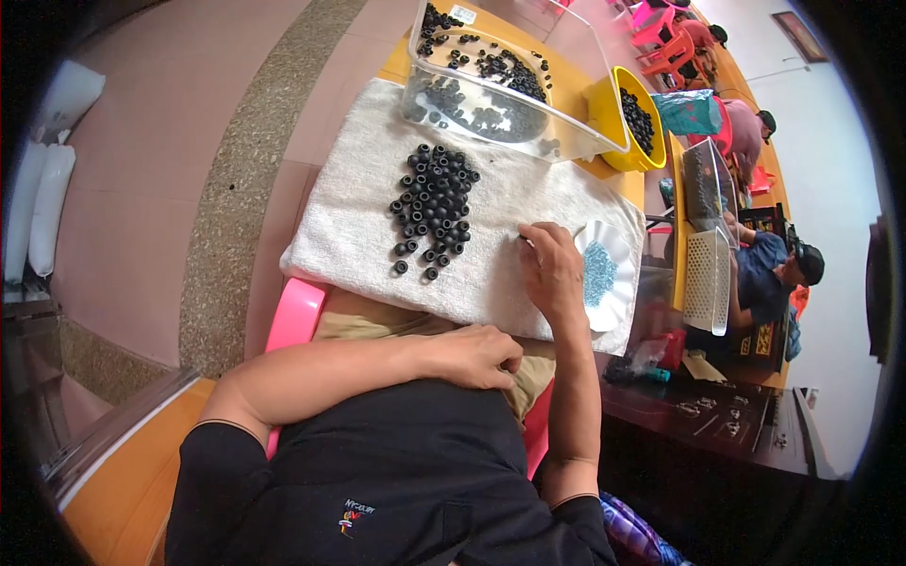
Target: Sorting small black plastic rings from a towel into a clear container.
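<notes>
My right hand point(552, 269) is over the white towel point(344, 189), its thumb and fingers pinched together. A small dark bit shows at the fingertips, too small to name. Just right of this hand stands a white fluted dish point(618, 304) holding tiny light-blue granules point(598, 274). Left of it, a loose pile of round black beads point(436, 203) with holes lies on the towel. My left hand point(481, 357) rests on my lap at the towel's near edge, fingers curled in, with nothing seen in them.
A clear plastic bin point(566, 137) with scattered black beads stands at the towel's far edge. Beside it is a yellow tub point(604, 104) of black parts. To the right, a person point(764, 278) sits near a white perforated basket point(708, 283). A pink chair point(295, 316) is under me.
</notes>
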Available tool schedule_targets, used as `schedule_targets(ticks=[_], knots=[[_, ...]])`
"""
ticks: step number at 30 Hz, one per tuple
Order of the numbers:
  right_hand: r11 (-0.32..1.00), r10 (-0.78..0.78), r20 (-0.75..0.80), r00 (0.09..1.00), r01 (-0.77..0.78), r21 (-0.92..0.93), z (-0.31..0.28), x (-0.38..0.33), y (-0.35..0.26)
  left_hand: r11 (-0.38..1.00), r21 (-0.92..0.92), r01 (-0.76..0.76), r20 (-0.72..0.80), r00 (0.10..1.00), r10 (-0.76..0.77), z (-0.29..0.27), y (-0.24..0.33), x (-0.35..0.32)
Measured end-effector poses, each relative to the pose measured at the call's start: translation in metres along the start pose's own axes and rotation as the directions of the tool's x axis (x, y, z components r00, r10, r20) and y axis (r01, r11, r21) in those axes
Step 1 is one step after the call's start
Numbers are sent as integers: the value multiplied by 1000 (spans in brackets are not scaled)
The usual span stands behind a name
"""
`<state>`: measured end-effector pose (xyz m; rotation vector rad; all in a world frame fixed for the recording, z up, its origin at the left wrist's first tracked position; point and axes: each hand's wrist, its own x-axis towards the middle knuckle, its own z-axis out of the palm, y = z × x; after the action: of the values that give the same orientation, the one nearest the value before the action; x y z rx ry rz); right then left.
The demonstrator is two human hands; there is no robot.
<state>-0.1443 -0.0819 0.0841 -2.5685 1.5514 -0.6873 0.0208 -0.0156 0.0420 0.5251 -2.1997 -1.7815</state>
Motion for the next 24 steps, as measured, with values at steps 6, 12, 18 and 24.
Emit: schedule_targets(ticks=[6,12,18,24], knots=[[995,97,75,992,-98,17,-4,5,-13,998,14,-65,-58,996,66,2,-3,0],[986,152,102,983,-143,-92,-2,11,-9,997,23,-68,-49,996,69,2,-4,1],[996,-32,189,981,16,84,0,21,-48,1000,-6,10,-31,999,-10,0,1,-3],[997,-76,318,945,66,40,9,21,-58,1000,19,-20,-49,999,21,3,-6,1]])
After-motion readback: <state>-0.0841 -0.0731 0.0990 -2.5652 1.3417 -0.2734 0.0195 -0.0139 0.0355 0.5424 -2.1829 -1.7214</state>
